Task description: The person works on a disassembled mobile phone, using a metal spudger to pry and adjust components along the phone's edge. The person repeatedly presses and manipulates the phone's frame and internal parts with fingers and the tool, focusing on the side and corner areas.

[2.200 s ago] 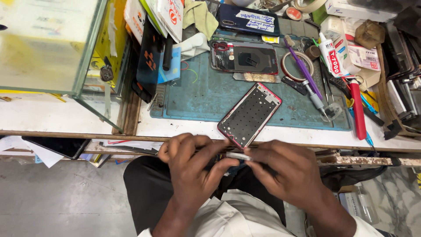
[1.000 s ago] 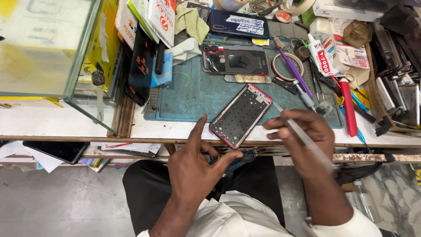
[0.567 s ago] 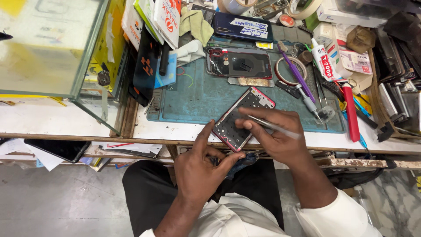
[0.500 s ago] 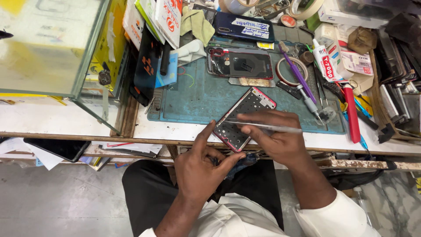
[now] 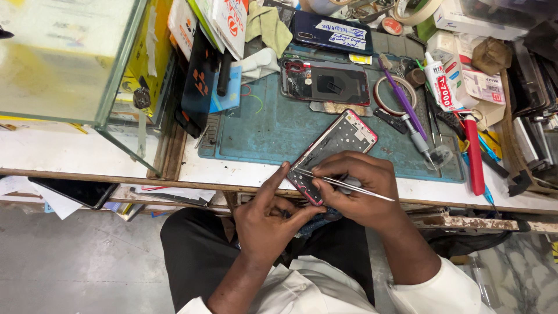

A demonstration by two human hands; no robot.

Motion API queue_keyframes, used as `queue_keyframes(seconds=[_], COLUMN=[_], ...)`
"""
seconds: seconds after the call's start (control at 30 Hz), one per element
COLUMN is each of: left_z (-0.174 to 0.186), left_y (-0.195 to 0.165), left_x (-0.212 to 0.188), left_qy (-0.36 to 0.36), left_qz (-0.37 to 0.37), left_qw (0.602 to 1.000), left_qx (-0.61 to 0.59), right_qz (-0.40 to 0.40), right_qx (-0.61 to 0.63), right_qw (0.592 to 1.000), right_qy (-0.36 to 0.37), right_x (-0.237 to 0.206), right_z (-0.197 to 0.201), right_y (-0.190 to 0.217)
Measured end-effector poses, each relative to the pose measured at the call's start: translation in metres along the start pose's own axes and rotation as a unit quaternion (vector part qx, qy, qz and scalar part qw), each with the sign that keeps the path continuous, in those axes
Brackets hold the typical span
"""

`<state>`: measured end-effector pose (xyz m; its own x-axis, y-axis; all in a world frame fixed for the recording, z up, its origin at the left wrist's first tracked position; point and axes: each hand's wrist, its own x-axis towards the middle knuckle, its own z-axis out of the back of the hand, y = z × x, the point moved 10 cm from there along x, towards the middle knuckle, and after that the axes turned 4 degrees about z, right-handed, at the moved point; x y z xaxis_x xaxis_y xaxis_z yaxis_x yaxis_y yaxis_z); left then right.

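Frame (image 5: 340,145), stripped and screenless, is steadied by left hand (image 5: 268,218); right hand (image 5: 360,189) grips tweezers (image 5: 343,183), tips probing its lower edge.

White shirt sleeves — pushed up the forearms, black trousers, bare hands

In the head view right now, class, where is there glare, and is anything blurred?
Head view: even, soft light, faint shadows; glare washes the glass case at upper left, hazing what is inside; the tweezers glint in the right hand; the phone frame and left hand are sharp; edges bend slightly.
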<state>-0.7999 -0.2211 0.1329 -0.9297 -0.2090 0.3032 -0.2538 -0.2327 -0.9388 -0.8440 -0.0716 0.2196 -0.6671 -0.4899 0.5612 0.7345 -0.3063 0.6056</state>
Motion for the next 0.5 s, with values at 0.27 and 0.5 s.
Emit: queue_keyframes(seconds=[0.27, 0.5], left_z=[0.001, 0.003], left_y=[0.000, 0.004], left_x=[-0.004, -0.006], left_qy=[-0.022, -0.024], left_qz=[-0.017, 0.003], left_qw=[1.000, 1.000], left_qx=[-0.008, 0.008], right_qz=[-0.085, -0.077], right_qx=[0.023, 0.015], right_qw=[0.996, 0.997], right_qy=[-0.005, -0.007], right_x=[-0.004, -0.005], right_z=[-0.001, -0.005], right_y=[-0.018, -0.016])
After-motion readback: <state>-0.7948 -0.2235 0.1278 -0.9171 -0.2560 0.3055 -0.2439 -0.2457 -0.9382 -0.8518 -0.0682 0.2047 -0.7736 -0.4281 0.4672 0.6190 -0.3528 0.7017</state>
